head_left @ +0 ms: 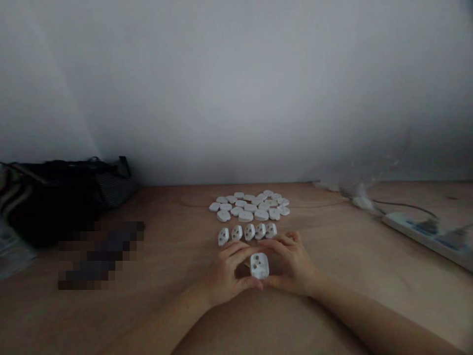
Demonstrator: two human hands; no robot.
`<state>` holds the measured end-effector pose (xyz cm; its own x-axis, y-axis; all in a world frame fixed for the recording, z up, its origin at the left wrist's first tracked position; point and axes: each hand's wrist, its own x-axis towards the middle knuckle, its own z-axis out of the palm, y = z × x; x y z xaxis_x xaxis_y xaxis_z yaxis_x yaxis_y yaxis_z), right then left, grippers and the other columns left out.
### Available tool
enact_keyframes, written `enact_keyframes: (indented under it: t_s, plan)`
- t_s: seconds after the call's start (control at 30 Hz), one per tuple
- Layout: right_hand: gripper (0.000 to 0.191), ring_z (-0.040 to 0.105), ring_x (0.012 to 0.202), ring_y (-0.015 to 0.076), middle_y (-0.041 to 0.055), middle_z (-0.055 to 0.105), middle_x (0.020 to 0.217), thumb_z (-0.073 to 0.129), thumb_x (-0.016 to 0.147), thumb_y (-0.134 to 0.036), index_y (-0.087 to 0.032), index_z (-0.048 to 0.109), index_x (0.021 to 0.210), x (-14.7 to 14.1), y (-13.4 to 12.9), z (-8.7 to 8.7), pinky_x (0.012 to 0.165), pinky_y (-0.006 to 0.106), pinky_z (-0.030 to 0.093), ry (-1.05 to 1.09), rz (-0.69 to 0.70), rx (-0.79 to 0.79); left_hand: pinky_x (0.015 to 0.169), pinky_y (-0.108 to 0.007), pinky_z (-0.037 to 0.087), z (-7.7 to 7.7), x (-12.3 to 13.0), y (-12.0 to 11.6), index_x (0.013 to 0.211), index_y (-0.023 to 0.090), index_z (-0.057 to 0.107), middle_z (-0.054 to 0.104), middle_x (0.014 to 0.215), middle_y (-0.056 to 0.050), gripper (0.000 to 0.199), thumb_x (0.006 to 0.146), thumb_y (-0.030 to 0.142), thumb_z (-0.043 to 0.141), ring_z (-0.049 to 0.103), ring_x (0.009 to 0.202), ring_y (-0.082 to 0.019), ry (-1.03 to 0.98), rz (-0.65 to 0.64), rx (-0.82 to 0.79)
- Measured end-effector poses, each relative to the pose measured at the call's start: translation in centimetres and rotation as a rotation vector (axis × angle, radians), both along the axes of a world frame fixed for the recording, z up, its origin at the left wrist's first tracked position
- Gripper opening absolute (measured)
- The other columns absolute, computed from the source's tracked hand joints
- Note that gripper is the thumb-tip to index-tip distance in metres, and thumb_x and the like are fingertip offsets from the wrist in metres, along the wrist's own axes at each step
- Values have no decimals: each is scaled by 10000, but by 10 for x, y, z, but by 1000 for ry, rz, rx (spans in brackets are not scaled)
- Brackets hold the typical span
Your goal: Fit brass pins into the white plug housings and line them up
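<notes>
Between the fingertips and thumbs of both hands is a white square piece [259,266] with small holes, its holed face toward me. My left hand [229,270] holds it from the left, thumb at its lower edge. My right hand [293,266] curves round it from the right, with the thumb below and the fingers above. Just beyond the fingers stands a row of several similar white holed pieces [249,232] on edge. Farther back, several white rounded pieces [246,216] lie in a loose group on the wooden table [177,266].
A black bag [55,197] sits at the left, with a pixelated dark object [103,254] before it. At the right lie a white power strip [424,236] with plugs, a dark cable [406,204] and clear plastic [362,197]. A pale wall [236,98] rises behind.
</notes>
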<state>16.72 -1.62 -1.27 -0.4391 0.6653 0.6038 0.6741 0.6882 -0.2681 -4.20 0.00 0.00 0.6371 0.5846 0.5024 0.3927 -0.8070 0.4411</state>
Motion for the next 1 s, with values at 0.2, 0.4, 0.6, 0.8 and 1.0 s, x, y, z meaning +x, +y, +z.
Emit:
enact_keyframes:
  t_s: [0.2, 0.4, 0.6, 0.8, 1.0]
  plan:
    - [744, 577, 895, 270, 107, 657, 1008, 671, 573, -674, -206, 541, 1136, -1, 1, -2, 821, 400, 307, -27, 12, 1, 867, -368, 455, -1, -2, 5, 1117, 206, 612, 642, 1015, -69, 579, 611, 433, 777, 567, 956, -244, 33, -44, -23]
    - [682, 548, 953, 257, 76, 640, 1081, 676, 622, -626, -232, 530, 1160, 3, 0, 3, 816, 377, 331, -20, 21, -97, 855, -334, 469, 2, -3, 3, 1078, 188, 598, 627, 1023, -67, 428, 697, 333, 728, 577, 950, -224, -11, 54, 5]
    - [314, 511, 1041, 232, 24, 627, 1152, 517, 861, -400, -292, 562, 1152, 1, -4, 6, 871, 391, 310, -177, 169, -170, 884, -387, 458, -3, -5, 8, 1063, 177, 574, 612, 1044, -93, 400, 699, 278, 707, 569, 992, -247, -157, 330, 109]
    - [300, 479, 1146, 205, 18, 637, 1149, 463, 897, -373, -276, 571, 1160, 1, -1, 5, 928, 391, 299, -248, 269, -155, 869, -377, 467, -2, -4, 6, 1050, 187, 594, 623, 1031, -84, 404, 675, 273, 717, 578, 976, -250, -117, 308, 67]
    - [244, 550, 1014, 232, 36, 676, 1012, 559, 837, -364, -285, 641, 1053, 25, 9, 1, 854, 397, 368, -155, 118, -185, 849, -346, 454, 1, 0, 0, 1025, 205, 617, 634, 979, -53, 412, 647, 293, 754, 570, 931, -226, -21, 96, -11]
